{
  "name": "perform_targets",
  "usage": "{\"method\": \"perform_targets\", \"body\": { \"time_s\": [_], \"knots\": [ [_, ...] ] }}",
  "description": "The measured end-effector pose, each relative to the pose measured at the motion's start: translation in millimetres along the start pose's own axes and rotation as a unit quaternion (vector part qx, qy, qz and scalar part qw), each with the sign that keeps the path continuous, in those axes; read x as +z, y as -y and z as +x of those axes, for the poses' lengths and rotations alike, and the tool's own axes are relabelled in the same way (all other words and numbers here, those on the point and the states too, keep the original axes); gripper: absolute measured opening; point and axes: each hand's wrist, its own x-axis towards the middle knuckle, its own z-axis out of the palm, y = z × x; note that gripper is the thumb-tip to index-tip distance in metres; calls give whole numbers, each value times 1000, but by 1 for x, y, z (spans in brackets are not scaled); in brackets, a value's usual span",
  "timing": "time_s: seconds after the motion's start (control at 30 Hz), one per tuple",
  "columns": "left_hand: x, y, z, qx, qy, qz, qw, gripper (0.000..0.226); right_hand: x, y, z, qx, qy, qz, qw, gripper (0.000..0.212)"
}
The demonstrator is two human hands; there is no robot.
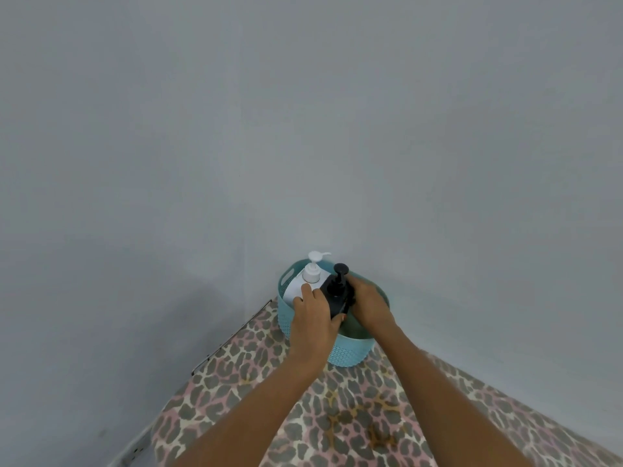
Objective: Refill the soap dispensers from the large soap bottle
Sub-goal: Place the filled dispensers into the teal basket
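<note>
Both arms reach forward, almost straight, and meet over a round teal basket [352,352]. The left hand [313,315] comes in palm down, its fingers bent over the shoulder of a white dispenser [298,288] and gripping it, with the thumb lying toward the dark bottle beside it. The right hand [367,305] closes in from the other side, its fingers curled round the body of a black dispenser [338,284], just under the pump.

Both dispensers stand inside the basket, side by side and touching or nearly so, the white one to the left. Their pump heads rise above the rim, and the white spout points right. Any print on them is too small to read.

The basket sits at the far corner of a desk [337,416] covered in a pink and grey leopard-print cloth, close against a plain grey wall [303,129].
</note>
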Motion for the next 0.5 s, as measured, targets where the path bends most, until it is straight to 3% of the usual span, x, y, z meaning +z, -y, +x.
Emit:
{"method": "perform_targets", "body": {
  "time_s": [0.23,0.5],
  "knots": [
    [-2,-4,-14,7,-14,-49,999,26,-18,4,-34,8,-33,-21,999,42],
    [-3,-31,-48,58,11,-75,995,44,-39,-13,-96,6,-81,-33,996,36]
  ]
}}
